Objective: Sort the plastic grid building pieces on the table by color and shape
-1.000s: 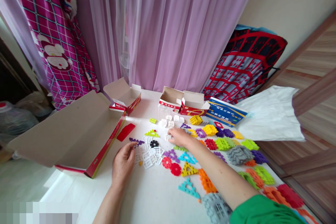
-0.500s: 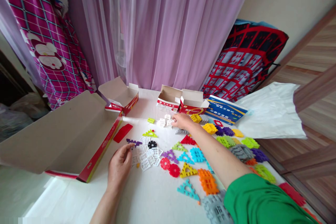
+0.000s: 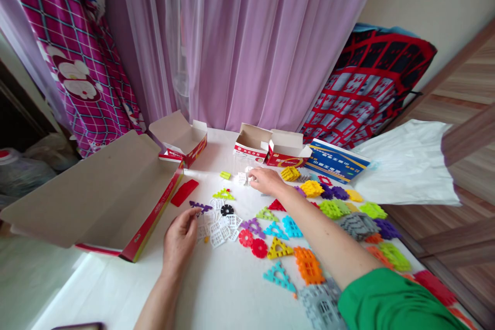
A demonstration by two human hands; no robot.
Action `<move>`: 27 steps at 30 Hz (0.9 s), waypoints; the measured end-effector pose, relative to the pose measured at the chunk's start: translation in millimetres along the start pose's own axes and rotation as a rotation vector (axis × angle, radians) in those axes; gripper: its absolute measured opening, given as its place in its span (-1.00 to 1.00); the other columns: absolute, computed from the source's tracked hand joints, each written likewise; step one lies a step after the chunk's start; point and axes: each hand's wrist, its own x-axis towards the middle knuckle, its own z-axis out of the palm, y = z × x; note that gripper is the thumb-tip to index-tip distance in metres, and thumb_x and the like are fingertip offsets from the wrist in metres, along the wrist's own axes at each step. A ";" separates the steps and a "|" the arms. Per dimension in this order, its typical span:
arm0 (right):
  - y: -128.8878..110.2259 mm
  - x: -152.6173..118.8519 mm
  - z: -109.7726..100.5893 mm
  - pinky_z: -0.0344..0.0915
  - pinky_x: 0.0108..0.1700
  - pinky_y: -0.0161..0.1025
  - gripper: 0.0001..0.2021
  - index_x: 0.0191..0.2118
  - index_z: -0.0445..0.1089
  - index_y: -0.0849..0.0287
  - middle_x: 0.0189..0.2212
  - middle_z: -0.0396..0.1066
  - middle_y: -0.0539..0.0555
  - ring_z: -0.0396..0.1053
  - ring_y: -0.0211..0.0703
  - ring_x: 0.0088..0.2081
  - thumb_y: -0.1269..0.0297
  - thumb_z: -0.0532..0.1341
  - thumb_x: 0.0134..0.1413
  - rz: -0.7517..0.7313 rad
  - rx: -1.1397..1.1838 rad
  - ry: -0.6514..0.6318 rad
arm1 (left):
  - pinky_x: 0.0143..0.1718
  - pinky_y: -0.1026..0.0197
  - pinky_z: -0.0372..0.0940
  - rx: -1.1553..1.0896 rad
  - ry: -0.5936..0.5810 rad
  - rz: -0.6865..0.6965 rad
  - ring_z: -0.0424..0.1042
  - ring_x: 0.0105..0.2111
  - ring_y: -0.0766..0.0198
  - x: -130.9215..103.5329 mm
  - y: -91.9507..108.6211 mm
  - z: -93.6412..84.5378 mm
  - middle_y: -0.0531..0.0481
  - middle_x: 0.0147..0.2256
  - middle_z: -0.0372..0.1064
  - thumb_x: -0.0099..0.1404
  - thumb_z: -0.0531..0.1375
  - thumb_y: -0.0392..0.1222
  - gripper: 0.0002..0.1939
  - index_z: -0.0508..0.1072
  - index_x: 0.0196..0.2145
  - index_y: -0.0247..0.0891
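Note:
My right hand [image 3: 265, 180] reaches to the small white pieces [image 3: 242, 178] in front of the open boxes, its fingers pinched at the right one; what is between them is too small to make out. My left hand [image 3: 181, 234] rests with curled fingers beside a purple toothed piece [image 3: 201, 207] and the left edge of a pile of white lattice pieces [image 3: 219, 232]; its fingertips are partly hidden. A black round piece [image 3: 227, 210] lies on that pile. A lime triangle [image 3: 224, 194] is just behind it.
A large open box [image 3: 116, 201] stands at the left, with a red piece [image 3: 184, 193] beside it. Small open boxes [image 3: 251, 144] and a blue box [image 3: 336, 161] line the back. Coloured toothed pieces, such as an orange one [image 3: 308, 266], spread over the right side of the white table [image 3: 216, 294].
The view has shifted slightly, moving the scene a little to the right. My right hand has drawn closer over the right-hand white pieces. My left hand stays beside the lattice pile.

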 end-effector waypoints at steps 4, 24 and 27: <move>-29.6 -12.5 5.7 0.25 -0.13 -0.26 -0.75 -0.14 0.50 0.03 -0.08 0.48 0.04 0.42 -0.10 -0.07 0.29 0.10 0.15 -0.100 0.027 -0.019 | -0.18 0.15 0.37 -0.034 0.004 0.014 0.52 -0.27 0.14 0.0 1.2 0.8 -0.08 -0.26 0.56 0.19 0.06 -0.04 -0.65 0.54 -0.21 -0.21; -61.5 -13.9 16.2 0.23 -0.07 -0.20 -0.59 -0.03 0.39 0.10 0.02 0.35 0.16 0.37 0.02 0.00 0.13 0.27 -0.04 -0.065 0.093 -0.115 | -0.13 0.12 0.38 -0.030 0.035 0.054 0.51 -0.22 0.14 0.3 2.4 1.0 -0.06 -0.25 0.56 0.19 0.06 -0.09 -0.68 0.56 -0.23 -0.18; -54.6 -12.7 15.5 0.22 -0.10 -0.23 -0.60 0.00 0.36 0.07 -0.04 0.43 0.09 0.39 -0.04 -0.04 0.13 0.26 0.00 -0.041 0.125 -0.085 | -0.15 0.12 0.38 -0.019 0.034 0.049 0.51 -0.23 0.14 -0.1 2.6 1.6 -0.05 -0.25 0.56 0.18 0.07 -0.10 -0.69 0.56 -0.23 -0.18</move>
